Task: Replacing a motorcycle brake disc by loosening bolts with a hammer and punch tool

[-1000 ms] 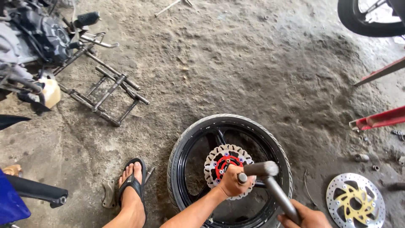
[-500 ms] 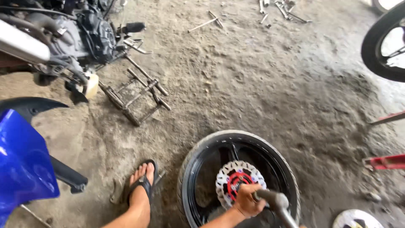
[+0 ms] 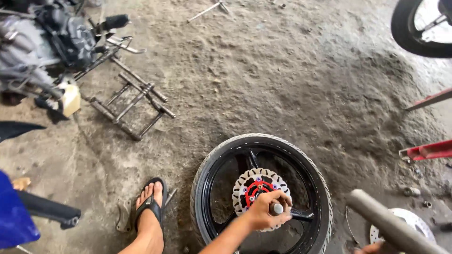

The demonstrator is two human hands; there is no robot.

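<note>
A black motorcycle wheel (image 3: 262, 193) with its tyre is laid flat on the dirty concrete floor (image 3: 263, 75) at the near centre of the scene. At its hub a wavy-edged brake disc (image 3: 256, 188) with a red centre is seen. The left hand (image 3: 266, 210) is closed around a small metal tool (image 3: 278, 208), whose pale round end shows between the fingers, and it is rested over the near right part of the disc. Of the right hand (image 3: 372, 248) only a sliver is seen at the near edge, by the lower end of a thick grey metal pipe (image 3: 391, 221) that slants up to the left; whether the pipe is gripped cannot be told. A second brake disc (image 3: 414, 226) is lain on the floor behind the pipe, just right of the wheel. A foot in a black sandal (image 3: 150, 207) is planted near the wheel's left side. Further left, a blue panel (image 3: 14, 216) is cut off by the edge. At the far left a stripped motorcycle (image 3: 47, 42) is stood with a metal stand frame (image 3: 132, 103) beside it. Another tyre (image 3: 419, 28) is seen at the far right, with red bars (image 3: 428, 150) nearer.
</note>
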